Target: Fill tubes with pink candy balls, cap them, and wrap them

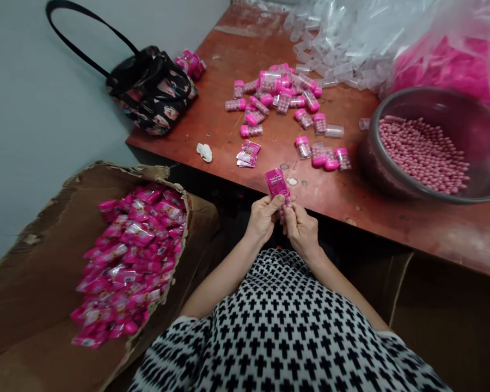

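In front of the table edge, my left hand (pixel 263 215) is closed, its thumb pressing the lower end of a pink printed packet (pixel 276 181). My right hand (pixel 302 226) is closed against my left, with fingers around a small vial of pink beads (pixel 283 212) under the packet. Fingers cover most of the vial, so whether it sits inside or against the packet is unclear. On the table nearby lie a few flat pink packets (pixel 249 153). Farther back are several bead-filled vials with pink caps (pixel 283 100).
A grey bowl (pixel 433 191) of pink beads stands at right. Behind it are clear bags with empty tubes (pixel 330 68) and pink pieces (pixel 449 68). A floral bag (pixel 155 98) sits at the left corner. Below left, a cardboard box (pixel 36 294) holds wrapped pink items (pixel 134 261).
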Action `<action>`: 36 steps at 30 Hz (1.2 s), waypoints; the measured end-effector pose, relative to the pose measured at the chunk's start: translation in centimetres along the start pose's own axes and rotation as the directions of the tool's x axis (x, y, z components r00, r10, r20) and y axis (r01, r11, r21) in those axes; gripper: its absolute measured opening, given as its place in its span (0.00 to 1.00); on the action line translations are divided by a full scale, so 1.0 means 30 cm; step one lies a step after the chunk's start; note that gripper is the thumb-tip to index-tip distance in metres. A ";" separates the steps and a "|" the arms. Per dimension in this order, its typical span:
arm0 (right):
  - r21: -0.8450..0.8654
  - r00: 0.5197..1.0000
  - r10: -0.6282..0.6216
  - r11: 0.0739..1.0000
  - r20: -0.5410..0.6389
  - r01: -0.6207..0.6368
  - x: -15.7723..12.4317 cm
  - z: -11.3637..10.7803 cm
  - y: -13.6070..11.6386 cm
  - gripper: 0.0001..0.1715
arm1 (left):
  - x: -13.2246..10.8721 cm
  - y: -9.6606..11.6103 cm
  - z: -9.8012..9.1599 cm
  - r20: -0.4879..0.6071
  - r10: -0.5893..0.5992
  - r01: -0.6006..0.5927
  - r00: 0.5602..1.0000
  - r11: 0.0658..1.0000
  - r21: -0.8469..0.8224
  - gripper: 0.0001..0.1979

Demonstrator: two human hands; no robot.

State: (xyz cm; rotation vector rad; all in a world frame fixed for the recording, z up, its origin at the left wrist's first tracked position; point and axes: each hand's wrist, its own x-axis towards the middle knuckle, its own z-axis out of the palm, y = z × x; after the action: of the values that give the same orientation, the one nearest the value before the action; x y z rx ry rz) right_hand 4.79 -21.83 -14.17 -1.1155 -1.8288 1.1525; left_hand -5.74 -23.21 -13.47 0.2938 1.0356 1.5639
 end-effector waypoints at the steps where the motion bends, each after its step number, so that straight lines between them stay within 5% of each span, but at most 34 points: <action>1: -0.014 1.000 -0.009 1.000 -0.020 0.009 0.001 -0.001 0.001 0.18 | -0.002 -0.005 0.002 -0.020 0.021 -0.020 1.000 0.999 0.026 0.16; 5: 0.165 0.995 0.102 0.981 0.008 -0.102 0.007 -0.003 -0.005 0.19 | -0.026 -0.013 0.007 -0.063 0.088 -0.080 0.994 0.989 0.127 0.15; 9: 0.528 0.923 0.289 0.758 0.255 -0.383 0.015 0.001 -0.015 0.22 | -0.049 0.006 0.004 -0.009 0.076 -0.074 0.997 0.985 0.154 0.15; 12: 0.592 0.898 0.317 0.675 0.306 -0.440 0.016 0.005 -0.020 0.22 | -0.046 0.022 0.001 0.034 0.031 -0.033 0.999 0.998 0.060 0.17; 19: 0.172 0.994 0.099 0.980 0.039 -0.104 -0.010 0.007 0.002 0.19 | -0.021 0.003 0.005 -0.048 0.040 -0.035 0.998 0.995 0.099 0.16; 22: 0.040 0.999 0.026 0.999 -0.020 -0.025 -0.012 0.006 0.008 0.19 | -0.026 -0.023 0.002 -0.096 0.129 -0.106 0.987 0.972 0.211 0.15; 25: 0.110 0.998 0.067 0.992 0.014 -0.068 -0.004 0.003 -0.004 0.20 | -0.041 -0.030 -0.002 -0.128 0.198 -0.150 0.972 0.939 0.310 0.15; 30: 0.310 0.970 0.178 0.924 0.167 -0.223 0.007 0.001 -0.025 0.22 | -0.049 0.000 -0.003 -0.058 0.074 -0.064 0.996 0.985 0.160 0.16; 36: -0.001 0.999 -0.028 1.000 0.034 0.028 0.002 0.001 -0.010 0.16 | -0.015 0.014 -0.001 0.007 -0.036 0.037 0.999 0.999 -0.020 0.19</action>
State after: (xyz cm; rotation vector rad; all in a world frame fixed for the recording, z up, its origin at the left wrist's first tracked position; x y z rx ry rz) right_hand 4.65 -21.84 -13.91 -1.0737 -1.8657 1.1615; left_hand -5.91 -23.60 -13.02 0.2648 1.0139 1.5387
